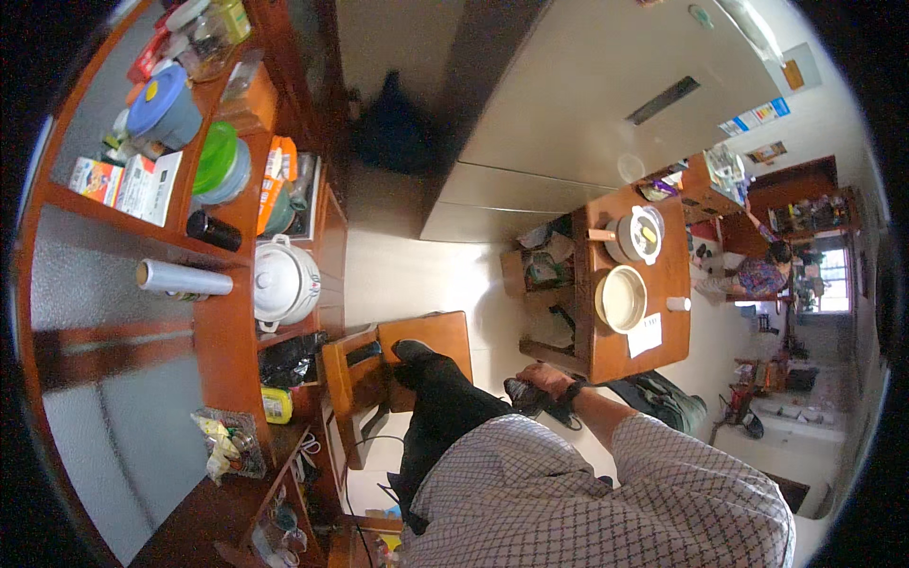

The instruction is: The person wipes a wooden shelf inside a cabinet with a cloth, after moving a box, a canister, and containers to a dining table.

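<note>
My right hand, with a dark band at the wrist, hangs low beside a dark patterned item, perhaps a shoe. Whether the fingers grip anything is unclear. My left hand is out of view. Left of the right hand, a dark-clothed leg ends in a grey shoe over a wooden chair. Beyond the hand, a wooden table bears a cream round pan, a pot with a wooden handle, a white sheet with writing and a small white cylinder.
Wooden shelves on the left hold a lidded white pot, a roll of clear film and plastic containers. A large refrigerator stands behind the table. Another person is in the far room. A dark cable runs near the chair.
</note>
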Tool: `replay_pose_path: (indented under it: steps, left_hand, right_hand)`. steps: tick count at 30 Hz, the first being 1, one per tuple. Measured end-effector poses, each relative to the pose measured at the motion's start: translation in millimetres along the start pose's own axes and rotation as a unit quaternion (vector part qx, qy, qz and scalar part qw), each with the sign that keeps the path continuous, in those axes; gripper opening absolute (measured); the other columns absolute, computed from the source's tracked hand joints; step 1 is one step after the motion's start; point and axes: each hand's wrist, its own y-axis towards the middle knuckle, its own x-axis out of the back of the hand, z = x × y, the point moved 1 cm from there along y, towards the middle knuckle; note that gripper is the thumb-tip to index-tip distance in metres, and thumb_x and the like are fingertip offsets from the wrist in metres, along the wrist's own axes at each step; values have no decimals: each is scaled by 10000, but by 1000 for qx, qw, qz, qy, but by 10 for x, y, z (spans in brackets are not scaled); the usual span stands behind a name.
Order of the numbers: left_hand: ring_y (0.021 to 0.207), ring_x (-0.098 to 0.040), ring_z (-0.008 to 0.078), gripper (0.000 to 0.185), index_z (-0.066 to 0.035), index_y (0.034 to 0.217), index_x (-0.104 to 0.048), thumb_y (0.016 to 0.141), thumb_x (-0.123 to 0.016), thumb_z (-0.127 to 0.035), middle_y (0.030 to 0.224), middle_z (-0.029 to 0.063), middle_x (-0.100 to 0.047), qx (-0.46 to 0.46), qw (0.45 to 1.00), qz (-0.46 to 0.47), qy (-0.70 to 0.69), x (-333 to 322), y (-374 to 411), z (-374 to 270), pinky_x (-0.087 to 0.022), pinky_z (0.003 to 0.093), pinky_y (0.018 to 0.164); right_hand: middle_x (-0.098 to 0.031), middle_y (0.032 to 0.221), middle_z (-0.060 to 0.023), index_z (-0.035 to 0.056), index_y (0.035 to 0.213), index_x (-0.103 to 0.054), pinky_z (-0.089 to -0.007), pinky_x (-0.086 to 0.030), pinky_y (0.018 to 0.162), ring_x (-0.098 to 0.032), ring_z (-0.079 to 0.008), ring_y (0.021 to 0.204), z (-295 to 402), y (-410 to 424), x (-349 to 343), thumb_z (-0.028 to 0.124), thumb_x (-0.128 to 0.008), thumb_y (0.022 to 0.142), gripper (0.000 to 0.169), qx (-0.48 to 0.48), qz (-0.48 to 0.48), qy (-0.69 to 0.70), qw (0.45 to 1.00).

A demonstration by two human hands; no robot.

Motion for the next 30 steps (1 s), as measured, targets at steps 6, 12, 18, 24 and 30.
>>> replay_pose_path:
  steps: [6, 12, 18, 24, 30]
  left_hand:
    - [981, -671, 294, 502, 61, 1309, -565, 945, -686, -264, 1252, 227, -625, -37, 999, 27, 3, -205, 71, -193, -569, 384, 801]
    - [990, -670, 295, 498, 60, 1313, -563, 950, -679, -261, 1259, 228, -621, -88, 994, 56, 14, -389, 189, -521, -568, 385, 807]
    - [999, -669, 296, 494, 60, 1316, -562, 955, -671, -259, 1266, 229, -618, -150, 981, 115, -53, -1470, -72, -1372, -567, 387, 812]
    - [1008, -668, 296, 490, 60, 1319, -560, 960, -663, -257, 1273, 231, -615, -206, 949, 181, -153, -2697, -714, -2603, -566, 389, 818]
    - [1017, -667, 297, 486, 60, 1323, -559, 964, -655, -255, 1279, 232, -612, -244, 935, 184, -180, -2903, -798, -3159, -565, 391, 823]
  right_hand:
    - [-642, 1244, -142, 92, 1278, -634, -357, -496, 985, -635, -302, 1118, 105, -14, -21, 178, -524, 936, 370, -98, 72, -9, 993]
    - [-693, 1143, -142, 53, 1156, -692, -361, -524, 909, -663, -305, 1042, -86, -1, -204, 213, -566, 943, 295, -128, -32, 99, 986]
    - [-636, 1258, -143, 69, 1258, -644, -366, -462, 1025, -607, -293, 1145, -101, -131, -346, 183, -530, 931, 364, -261, -31, 276, 924]
    - [-702, 1024, -55, 38, 1154, -694, -332, -509, 873, -637, -182, 960, -318, -330, -690, 309, -639, 929, 357, -321, -89, 451, 828]
    - [-687, 911, -25, 16, 1036, -697, -316, -517, 736, -625, -147, 793, -1, -523, -397, 375, -654, 937, 376, -336, -113, 600, 717]
